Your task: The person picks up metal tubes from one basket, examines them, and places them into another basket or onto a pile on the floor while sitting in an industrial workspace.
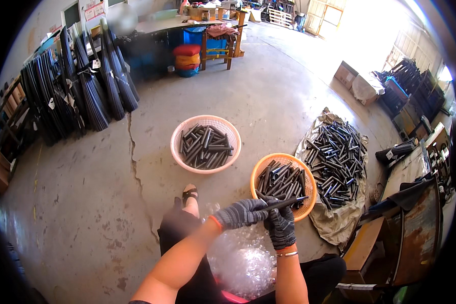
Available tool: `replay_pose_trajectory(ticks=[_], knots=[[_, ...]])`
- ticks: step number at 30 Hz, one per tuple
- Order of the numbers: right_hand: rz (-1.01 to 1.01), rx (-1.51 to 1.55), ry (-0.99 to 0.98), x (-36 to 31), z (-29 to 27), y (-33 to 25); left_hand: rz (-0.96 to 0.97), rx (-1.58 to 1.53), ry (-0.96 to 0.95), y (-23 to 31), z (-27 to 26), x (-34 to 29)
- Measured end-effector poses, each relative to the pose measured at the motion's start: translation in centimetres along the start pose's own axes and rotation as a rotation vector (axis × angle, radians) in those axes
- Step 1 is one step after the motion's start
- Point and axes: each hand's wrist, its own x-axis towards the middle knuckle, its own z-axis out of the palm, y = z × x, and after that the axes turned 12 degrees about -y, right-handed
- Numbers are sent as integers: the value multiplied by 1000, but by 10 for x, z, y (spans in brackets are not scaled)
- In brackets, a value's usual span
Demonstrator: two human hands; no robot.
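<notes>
Both hands wear grey striped knit gloves and meet over the near side of an orange basket (pixel 313 195). A short black tube (pixel 287 202) lies across them, pointing right. My left hand (pixel 239 213) is closed at the tube's left end, its fingertips partly hidden. From below, my right hand (pixel 281 227) closes round the tube close to the left one. Many similar black tubes (pixel 283 180) fill the orange basket. Under my forearms, between my legs, sits a shiny heap of clear plastic pieces (pixel 243 261), too blurred to name; a pink-red edge (pixel 233 297) shows beneath it.
A pink basket (pixel 176 152) of black tubes stands ahead on the concrete floor. To the right, a tube pile (pixel 339 157) lies on a beige cloth (pixel 334 223). Bundled long black tubes (pixel 88 83) lean at the left wall. A cardboard box (pixel 365 245) is close at right.
</notes>
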Motion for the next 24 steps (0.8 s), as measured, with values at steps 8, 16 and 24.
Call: replay_pose_trajectory(ticks=[8,16,24], knots=[[61,-222,164,5,-2,1,-40,564,261,3,-1,1],[92,98,-35,9,25,22,112,-88,134,-16,-7,2],[300,229,-40,-18,-35,55,73,-703,102,-5,-8,-3]])
